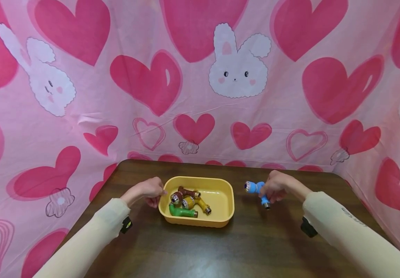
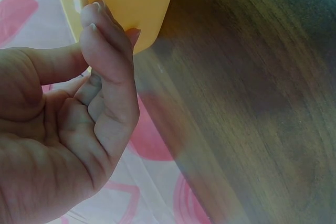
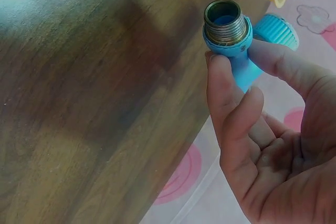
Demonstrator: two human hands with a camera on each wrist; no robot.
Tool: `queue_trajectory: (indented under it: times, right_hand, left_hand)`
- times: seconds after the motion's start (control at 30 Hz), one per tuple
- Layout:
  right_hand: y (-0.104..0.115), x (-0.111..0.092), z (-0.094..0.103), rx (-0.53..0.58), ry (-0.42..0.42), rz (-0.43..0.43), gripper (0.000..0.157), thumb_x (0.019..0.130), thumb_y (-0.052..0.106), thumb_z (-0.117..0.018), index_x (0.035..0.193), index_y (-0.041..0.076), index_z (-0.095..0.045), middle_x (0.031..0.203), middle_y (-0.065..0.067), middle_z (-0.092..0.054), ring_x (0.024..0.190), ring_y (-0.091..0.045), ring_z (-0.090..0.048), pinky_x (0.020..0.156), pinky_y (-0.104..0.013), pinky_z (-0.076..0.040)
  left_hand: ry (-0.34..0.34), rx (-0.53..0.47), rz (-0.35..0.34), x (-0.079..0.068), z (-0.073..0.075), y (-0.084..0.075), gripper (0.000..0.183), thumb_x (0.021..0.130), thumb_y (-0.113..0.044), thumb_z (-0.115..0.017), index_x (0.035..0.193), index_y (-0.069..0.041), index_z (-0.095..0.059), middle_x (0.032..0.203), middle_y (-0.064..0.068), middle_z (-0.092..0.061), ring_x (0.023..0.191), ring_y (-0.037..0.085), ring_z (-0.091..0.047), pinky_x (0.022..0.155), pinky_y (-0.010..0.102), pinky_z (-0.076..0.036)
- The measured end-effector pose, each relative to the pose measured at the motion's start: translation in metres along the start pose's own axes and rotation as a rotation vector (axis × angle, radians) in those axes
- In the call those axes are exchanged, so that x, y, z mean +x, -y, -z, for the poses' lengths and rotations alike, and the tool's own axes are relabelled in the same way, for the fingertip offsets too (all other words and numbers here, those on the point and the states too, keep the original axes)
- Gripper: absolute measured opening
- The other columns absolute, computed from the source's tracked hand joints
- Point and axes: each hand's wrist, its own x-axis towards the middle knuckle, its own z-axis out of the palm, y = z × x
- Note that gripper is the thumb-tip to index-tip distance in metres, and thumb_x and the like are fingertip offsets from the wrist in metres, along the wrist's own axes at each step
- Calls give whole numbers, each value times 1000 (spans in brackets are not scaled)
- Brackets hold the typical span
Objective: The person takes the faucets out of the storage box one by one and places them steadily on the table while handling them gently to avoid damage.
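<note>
My right hand (image 1: pixel 275 187) holds a blue angle valve (image 1: pixel 252 187) above the table, right of the yellow plastic basin (image 1: pixel 224 222). In the right wrist view, thumb and fingers of the right hand (image 3: pixel 262 135) pinch the blue valve (image 3: pixel 244 72) just below its threaded metal end. The basin's left rim is pinched by my left hand (image 1: pixel 151 191); the left wrist view shows the left hand (image 2: pixel 89 103) with its thumb and bent fingers at the basin wall (image 2: pixel 131 3). A brown valve (image 1: pixel 188 192), a yellow valve (image 1: pixel 200 202) and a green valve (image 1: pixel 182 211) lie inside, toward the left.
The dark wooden table (image 1: pixel 200 251) carries the basin near its middle. A pink cloth (image 1: pixel 193 96) with hearts and rabbit faces hangs behind the table and along both sides. Dark devices are strapped at both wrists.
</note>
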Motion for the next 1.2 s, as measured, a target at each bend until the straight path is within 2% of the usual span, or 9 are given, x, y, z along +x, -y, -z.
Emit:
queue_trajectory:
  times: [0.5,0.83,1.2]
  right_hand:
    - [-21,6,1,-24,-1,-28,21,87,14,-82,77,-2,-74,70,-10,-72,55,-12,-66,51,-21,-52]
    - [-29,9,3,35,0,-59,19,87,12,-81,80,-3,-72,71,-10,-72,53,-10,-64,51,-20,-52]
    - [-42,14,-1,65,-5,-85,19,84,10,-81,76,-4,-71,67,-9,-70,52,-10,-64,50,-20,-52]
  left_hand:
    - [-23,-16,2,1,-5,2,29,107,-8,-58,81,5,-66,58,9,-61,46,13,-59,47,27,-56]
    - [-30,-11,-1,0,-3,2,30,107,-8,-58,81,5,-66,58,10,-62,45,13,-59,47,27,-56]
    - [-30,-14,-10,3,-4,4,29,106,-8,-58,82,5,-67,58,9,-62,46,13,-59,47,27,-56]
